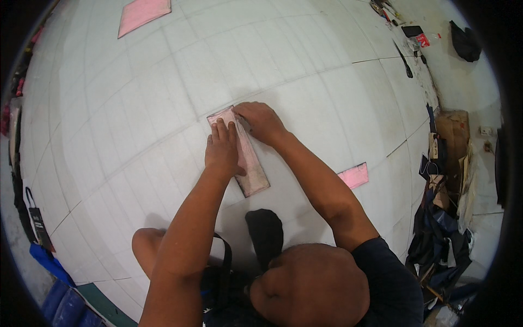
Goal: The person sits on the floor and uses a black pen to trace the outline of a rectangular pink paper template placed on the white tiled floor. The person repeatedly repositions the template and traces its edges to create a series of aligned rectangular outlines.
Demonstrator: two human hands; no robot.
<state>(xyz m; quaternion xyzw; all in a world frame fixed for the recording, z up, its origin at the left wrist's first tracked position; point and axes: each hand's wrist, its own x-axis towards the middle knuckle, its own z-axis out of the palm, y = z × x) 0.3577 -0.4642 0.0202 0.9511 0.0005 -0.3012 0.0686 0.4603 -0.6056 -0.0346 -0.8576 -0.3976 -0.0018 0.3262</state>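
A long, narrow pink pattern piece [251, 172] with dark edges lies flat on a large pale sheet [305, 82] spread over the ground. My left hand [220, 147] rests on its upper part, palm down, with the fingers stretched forward and the thumb lower down near its right edge. At the piece's far right corner is my right hand [261, 122], its fingers curled and pinched together along the edge. Whatever sits between those fingertips, if anything, is hidden.
Another pink piece [355, 175] lies partly behind my right forearm, and a bigger one [143, 15] is at the far left. Dark cloth and bags [444, 240] pile up along the right edge. Small tools [388, 12] lie at the far right. My black-socked foot [265, 231] is close below.
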